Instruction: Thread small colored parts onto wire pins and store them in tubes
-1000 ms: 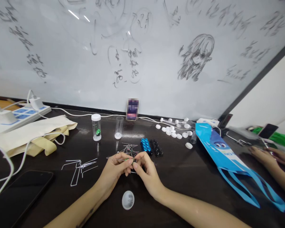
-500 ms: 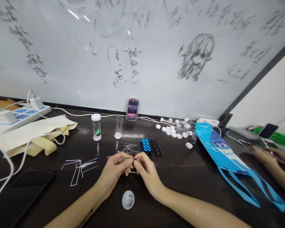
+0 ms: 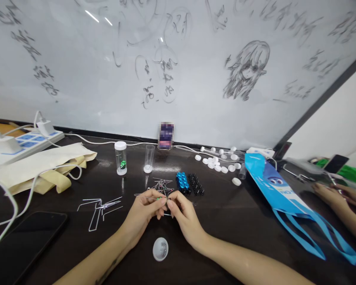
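Both hands meet above the dark table [image 3: 225, 221], between the white cup [image 3: 160, 249] nearer the body and a pile of thin metal rods [image 3: 162, 184] farther off. The left hand [image 3: 148, 208] is narrowed to a pinch, thumb and forefinger on a small green piece [image 3: 159, 198]; the right hand [image 3: 182, 208] is also drawn to a pinch just beside it, and whether it grips a part of its own I cannot tell. A thin rod [image 3: 146, 196] runs across the left fingers toward the green piece; it is probably light and stiff, though slender enough to bend, and is best held close to the piece, where its long end has less chance to swing. The green piece itself looks glossy, so it is likely hard, very light, a little slippery and not fragile; its sides suit the fingertips best. As for what is hard to see, the black phone [image 3: 32, 241] is cut off at the left edge, the contents of the cup blur into small greyish shapes, the green piece is mostly covered by the thumb and forefinger, and its join with the rod, if there is one, is lost between the fingertips.
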Demonstrator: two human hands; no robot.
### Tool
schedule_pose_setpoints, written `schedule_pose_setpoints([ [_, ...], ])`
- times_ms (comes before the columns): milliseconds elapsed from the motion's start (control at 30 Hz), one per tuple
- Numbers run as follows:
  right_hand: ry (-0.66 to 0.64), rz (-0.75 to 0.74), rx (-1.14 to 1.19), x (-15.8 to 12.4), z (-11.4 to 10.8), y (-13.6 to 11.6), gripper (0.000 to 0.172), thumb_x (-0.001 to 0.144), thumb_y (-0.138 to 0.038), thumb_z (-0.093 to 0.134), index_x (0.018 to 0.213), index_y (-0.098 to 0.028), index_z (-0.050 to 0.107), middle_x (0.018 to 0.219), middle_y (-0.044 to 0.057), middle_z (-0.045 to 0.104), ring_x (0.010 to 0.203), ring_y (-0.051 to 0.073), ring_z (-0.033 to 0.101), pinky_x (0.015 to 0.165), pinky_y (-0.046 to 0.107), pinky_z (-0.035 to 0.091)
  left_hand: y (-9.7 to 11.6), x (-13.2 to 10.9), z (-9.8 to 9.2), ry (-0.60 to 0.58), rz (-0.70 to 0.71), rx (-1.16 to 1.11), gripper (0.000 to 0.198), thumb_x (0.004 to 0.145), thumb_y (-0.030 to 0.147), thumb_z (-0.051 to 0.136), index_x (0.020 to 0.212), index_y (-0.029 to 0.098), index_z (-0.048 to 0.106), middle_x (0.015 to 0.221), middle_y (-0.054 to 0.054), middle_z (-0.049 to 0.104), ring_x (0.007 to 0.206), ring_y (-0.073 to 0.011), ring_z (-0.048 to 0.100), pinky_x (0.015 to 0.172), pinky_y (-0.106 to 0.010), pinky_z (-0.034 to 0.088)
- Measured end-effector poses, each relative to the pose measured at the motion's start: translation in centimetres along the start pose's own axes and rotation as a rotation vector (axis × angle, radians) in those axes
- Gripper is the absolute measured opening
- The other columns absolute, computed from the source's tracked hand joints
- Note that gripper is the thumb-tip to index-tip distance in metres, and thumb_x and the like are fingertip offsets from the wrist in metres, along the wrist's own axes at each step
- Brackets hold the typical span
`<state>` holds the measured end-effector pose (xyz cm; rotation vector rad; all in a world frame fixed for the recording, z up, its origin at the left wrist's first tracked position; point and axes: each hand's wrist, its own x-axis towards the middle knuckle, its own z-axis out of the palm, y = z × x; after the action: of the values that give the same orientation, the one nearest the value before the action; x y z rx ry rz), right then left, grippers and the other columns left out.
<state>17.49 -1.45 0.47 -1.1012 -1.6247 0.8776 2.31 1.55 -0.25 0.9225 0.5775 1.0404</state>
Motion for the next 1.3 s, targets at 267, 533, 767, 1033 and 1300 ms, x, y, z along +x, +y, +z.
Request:
schedule_pose_setpoints([
  [267,0.021,0.004,-0.001,-0.1,0.0,0.0,0.02,0.094,-0.037,0.051,0.084,-0.019,0.053,0.072,-0.002,0.051,0.064,0.013,0.045,0.061,0.024,0.037,0.1,0.0,0.0,0.014,-0.001,-0.013,0.015,0.075,0.026,0.074,0.074,0.015,0.065,0.063,0.0,0.064,0.053,-0.0078,0.053,0.052,-0.019,0.039],
  [533,-0.043,0.057,0.017,0.1,0.0,0.3,0.041,0.098,-0.046,0.038,0.07,-0.018,0.05,0.065,-0.002,0.048,0.06,0.013,0.045,0.057,0.024,0.035,0.0,-0.1,0.2,0.0,-0.001,0.043,0.016,0.075,0.028,0.074,0.075,0.015,0.066,0.063,-0.001,0.065,0.054,-0.0094,0.054,0.051,-0.02,0.039],
  [767,0.007,0.033,0.03,0.1,0.0,0.0,0.032,0.095,-0.045,0.047,0.078,-0.019,0.052,0.069,-0.002,0.049,0.062,0.012,0.044,0.06,0.024,0.036,-0.1,0.0,0.1,0.013,0.007,0.031,0.015,0.075,0.027,0.074,0.074,0.015,0.066,0.063,0.0,0.064,0.053,-0.0078,0.053,0.051,-0.019,0.039],
  [1033,-0.003,0.056,0.015,0.1,0.0,0.4,0.043,0.096,-0.05,0.04,0.07,-0.018,0.051,0.064,-0.002,0.049,0.06,0.013,0.046,0.058,0.025,0.037,-0.1,-0.1,0.2,0.006,0.0,0.054,0.016,0.074,0.028,0.075,0.075,0.015,0.065,0.063,-0.001,0.065,0.054,-0.0085,0.053,0.051,-0.019,0.04],
  [1300,-0.042,0.087,0.021,0.0,0.1,1.2,0.057,0.097,-0.053,0.034,0.057,-0.017,0.051,0.055,0.0,0.049,0.055,0.013,0.046,0.056,0.025,0.036,-0.1,-0.1,0.2,0.008,-0.008,0.041,0.016,0.074,0.028,0.075,0.075,0.014,0.065,0.061,-0.001,0.064,0.051,-0.0078,0.052,0.05,-0.019,0.04],
])
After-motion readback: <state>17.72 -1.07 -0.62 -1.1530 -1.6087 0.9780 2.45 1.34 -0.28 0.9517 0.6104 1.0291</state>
